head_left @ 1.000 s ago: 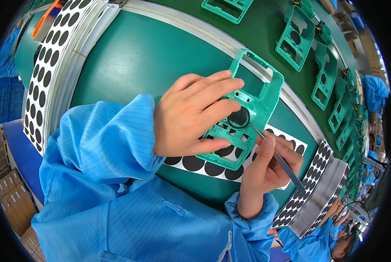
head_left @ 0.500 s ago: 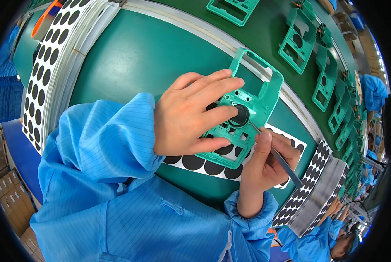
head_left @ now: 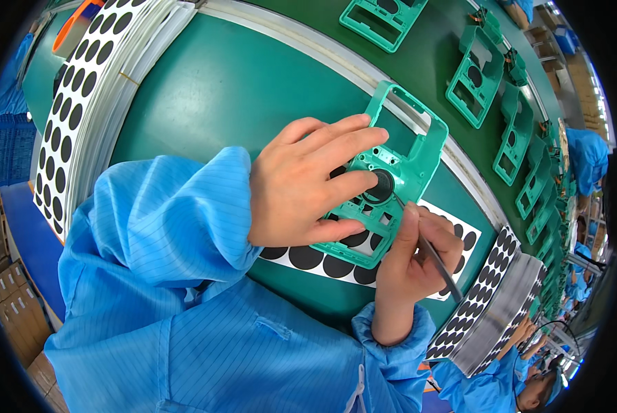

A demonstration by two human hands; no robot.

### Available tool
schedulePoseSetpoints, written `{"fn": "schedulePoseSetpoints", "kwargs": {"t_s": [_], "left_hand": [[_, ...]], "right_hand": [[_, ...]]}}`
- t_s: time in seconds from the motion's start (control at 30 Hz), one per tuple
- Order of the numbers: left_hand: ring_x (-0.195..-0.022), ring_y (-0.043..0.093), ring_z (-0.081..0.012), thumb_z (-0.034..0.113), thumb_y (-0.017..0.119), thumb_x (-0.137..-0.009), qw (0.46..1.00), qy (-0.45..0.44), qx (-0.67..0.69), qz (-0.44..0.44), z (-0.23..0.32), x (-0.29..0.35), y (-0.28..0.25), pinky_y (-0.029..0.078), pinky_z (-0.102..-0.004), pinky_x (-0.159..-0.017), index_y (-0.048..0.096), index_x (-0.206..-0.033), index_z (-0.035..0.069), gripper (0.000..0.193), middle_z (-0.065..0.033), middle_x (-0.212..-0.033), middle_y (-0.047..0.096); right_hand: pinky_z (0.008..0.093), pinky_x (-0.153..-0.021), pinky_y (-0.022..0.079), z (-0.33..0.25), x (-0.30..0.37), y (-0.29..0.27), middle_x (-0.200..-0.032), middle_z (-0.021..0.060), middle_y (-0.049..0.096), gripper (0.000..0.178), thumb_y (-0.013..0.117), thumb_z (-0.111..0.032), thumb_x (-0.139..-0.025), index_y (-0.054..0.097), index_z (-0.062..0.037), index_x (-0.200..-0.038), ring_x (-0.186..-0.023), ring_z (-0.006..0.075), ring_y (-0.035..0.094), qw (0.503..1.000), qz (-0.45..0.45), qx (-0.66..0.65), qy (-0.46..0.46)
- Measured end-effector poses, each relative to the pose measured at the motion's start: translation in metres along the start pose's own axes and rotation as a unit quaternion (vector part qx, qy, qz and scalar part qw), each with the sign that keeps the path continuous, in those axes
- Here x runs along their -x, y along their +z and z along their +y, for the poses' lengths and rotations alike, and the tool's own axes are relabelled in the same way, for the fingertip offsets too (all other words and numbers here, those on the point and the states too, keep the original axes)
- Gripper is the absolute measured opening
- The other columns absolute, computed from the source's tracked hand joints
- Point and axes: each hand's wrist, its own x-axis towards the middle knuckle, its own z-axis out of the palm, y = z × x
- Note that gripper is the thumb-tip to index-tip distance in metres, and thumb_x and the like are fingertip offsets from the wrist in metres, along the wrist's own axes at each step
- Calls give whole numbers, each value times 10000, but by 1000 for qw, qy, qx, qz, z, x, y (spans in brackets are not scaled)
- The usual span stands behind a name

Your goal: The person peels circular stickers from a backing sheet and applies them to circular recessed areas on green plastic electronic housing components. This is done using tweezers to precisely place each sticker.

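Observation:
A green plastic housing (head_left: 419, 162) with a large rectangular opening lies under my hands, over a white sheet of black round stickers (head_left: 306, 257). My left hand (head_left: 308, 180) rests across its left side, fingers spread. The index fingertip touches a black round disc (head_left: 384, 186) in the housing, and the thumb lies lower on the frame. Closed in a pinch, my right hand (head_left: 419, 256) grips dark metal tweezers (head_left: 441, 265). Their tip meets the disc's right edge; whether the tip grips anything is too small to tell.
A thick stack of sticker sheets (head_left: 66, 131) stands at the left, another stack (head_left: 491, 303) at the right. Beyond a metal rail (head_left: 288, 38), more green housings (head_left: 475, 77) lie on a green conveyor (head_left: 432, 55). An orange-rimmed container (head_left: 71, 34) sits at the far left.
The housings beyond the rail have shifted slightly right and toward me. The tweezers' rear end has swung a little left with my right hand, its tip staying at the disc.

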Motion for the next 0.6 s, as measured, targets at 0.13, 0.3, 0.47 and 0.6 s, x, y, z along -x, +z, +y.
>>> {"fn": "schedulePoseSetpoints", "kwargs": {"t_s": [0.13, 0.3, 0.47, 0.6], "left_hand": [[-1101, 426, -325, 239, 719, -542, 1000, -6, -7, -16, 4, -2, -5, 366, -389, -789, 560, -959, 81, 473, -160, -1207, 420], [-1151, 333, -385, 245, 709, -505, 994, -4, -67, -84, 19, -9, -7, 295, -479, -848, 542, -1088, 160, 613, -192, -1252, 355], [-1160, 306, -393, 190, 701, -489, 990, 19, -116, -76, 35, -12, -7, 256, -491, -885, 565, -1039, 119, 571, -209, -1237, 355], [-1160, 285, -408, 174, 694, -496, 987, 32, -135, -84, 39, -10, -6, 248, -504, -884, 558, -1043, 109, 567, -214, -1238, 336]], "right_hand": [[221, -460, 428, 4, 0, 0, -791, 147, 586, 194, 635, 42, -697, 493, -24, -811, -557, 179, 548, 993, 7, 70, -99], [252, -464, 438, 5, 7, -5, -785, 129, 571, 212, 668, 40, -616, 580, -28, -796, -581, 200, 543, 986, 13, 96, -138], [254, -449, 430, -1, 3, -17, -842, 161, 577, 214, 669, 52, -618, 560, 5, -797, -565, 201, 527, 987, 57, 13, -153], [231, -577, 462, 9, 8, -23, -859, 150, 582, 166, 616, 51, -711, 517, 10, -838, -700, 177, 566, 980, 119, -155, -25]]}}
